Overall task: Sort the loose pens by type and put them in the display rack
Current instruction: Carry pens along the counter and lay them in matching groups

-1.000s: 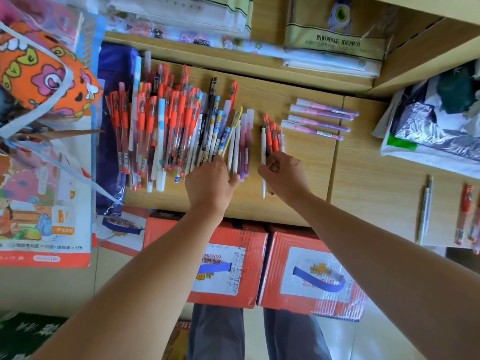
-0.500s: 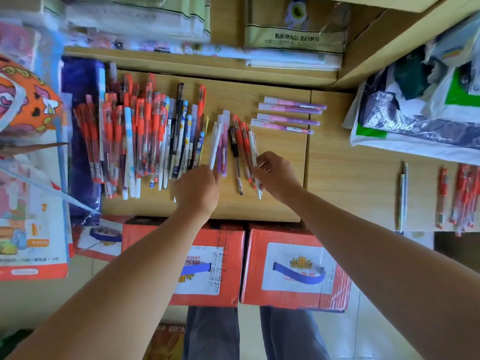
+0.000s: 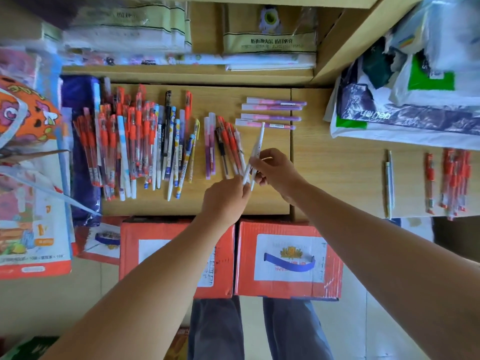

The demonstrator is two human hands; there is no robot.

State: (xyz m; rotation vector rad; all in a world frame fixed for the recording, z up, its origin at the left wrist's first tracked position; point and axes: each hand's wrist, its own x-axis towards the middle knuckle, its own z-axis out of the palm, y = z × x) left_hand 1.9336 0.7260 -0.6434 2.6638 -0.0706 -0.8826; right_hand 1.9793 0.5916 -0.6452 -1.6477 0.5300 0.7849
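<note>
A big heap of loose pens, mostly red-capped with some white and blue ones, lies on the wooden shelf. To its right sit two purple pens and a small bunch of red pens. Several pink-purple pens lie crosswise at the back. My right hand pinches white pens lifted above the shelf, tips pointing away. My left hand grips their near ends.
Two red cartons stand below the shelf's front edge. On the right shelf lie two pale pens and a group of red pens. Plastic bags crowd the right, packaged goods the back, printed packs the left.
My right hand has lifted the white pens off the shelf. My left hand left the big heap and moved right to take their near ends. The view shifted right.
</note>
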